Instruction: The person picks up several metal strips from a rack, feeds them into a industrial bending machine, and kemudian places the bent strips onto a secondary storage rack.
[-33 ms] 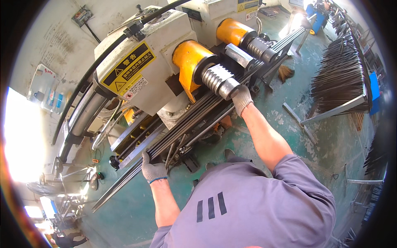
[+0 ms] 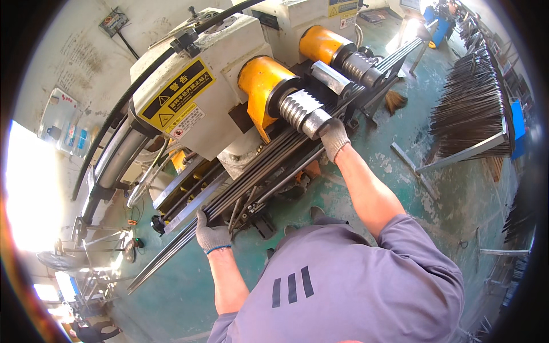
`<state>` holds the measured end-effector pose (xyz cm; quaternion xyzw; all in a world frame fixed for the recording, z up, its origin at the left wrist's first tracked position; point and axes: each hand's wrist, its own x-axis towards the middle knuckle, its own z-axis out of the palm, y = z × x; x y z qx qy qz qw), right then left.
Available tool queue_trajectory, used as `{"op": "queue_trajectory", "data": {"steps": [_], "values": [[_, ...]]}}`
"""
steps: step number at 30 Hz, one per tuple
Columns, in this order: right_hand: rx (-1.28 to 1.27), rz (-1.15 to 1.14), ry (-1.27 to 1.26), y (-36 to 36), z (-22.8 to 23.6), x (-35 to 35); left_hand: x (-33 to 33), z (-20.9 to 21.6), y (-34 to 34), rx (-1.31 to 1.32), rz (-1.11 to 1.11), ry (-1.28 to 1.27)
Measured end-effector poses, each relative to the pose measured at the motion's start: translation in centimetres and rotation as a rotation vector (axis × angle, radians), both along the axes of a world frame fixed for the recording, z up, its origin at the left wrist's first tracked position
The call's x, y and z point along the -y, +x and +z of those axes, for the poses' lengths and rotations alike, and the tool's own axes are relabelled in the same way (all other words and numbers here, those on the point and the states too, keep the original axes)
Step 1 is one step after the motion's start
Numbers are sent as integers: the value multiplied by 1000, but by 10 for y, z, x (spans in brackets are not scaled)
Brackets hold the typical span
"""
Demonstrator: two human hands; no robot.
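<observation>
A bundle of several long, thin metal rods [image 2: 251, 182] runs slantwise along the front of a machine, from the lower left to the upper right. My left hand [image 2: 214, 235], in a grey knit glove, is closed round the bundle towards its left end, with the thumb on top and the other fingers hidden below. In a similar glove, my right hand [image 2: 335, 139] curls at the rods just beside the end of a ribbed steel cylinder [image 2: 303, 113]. That cylinder and the rods hide most of its fingers.
Two orange housings [image 2: 264, 80] with ribbed cylinders jut from the pale machine body [image 2: 229, 46], which bears a yellow warning label [image 2: 177, 94]. A rack of many dark rods [image 2: 472, 108] stands at the right. A metal bar [image 2: 414, 168] and a broom head [image 2: 394, 101] are on the green floor.
</observation>
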<state>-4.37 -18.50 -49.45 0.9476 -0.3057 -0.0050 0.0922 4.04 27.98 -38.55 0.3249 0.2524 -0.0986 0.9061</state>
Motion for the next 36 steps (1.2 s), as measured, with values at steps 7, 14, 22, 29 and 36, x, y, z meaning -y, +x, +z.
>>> {"op": "queue_trajectory", "data": {"steps": [7, 14, 22, 29, 36], "values": [[-51, 94, 182, -1, 79, -28, 13, 8, -10, 3, -6, -2], [562, -171, 887, -1, 62, -26, -5, 11, -7, 55, 13, -85], [244, -192, 865, 22, 50, -13, 36, 19, -14, 15, 24, -27], [1139, -454, 1466, -3, 66, -31, -6, -6, 16, 75, -15, -85], [1347, -598, 1471, -42, 102, -72, -42, -30, 26, 115, 135, -28]]}}
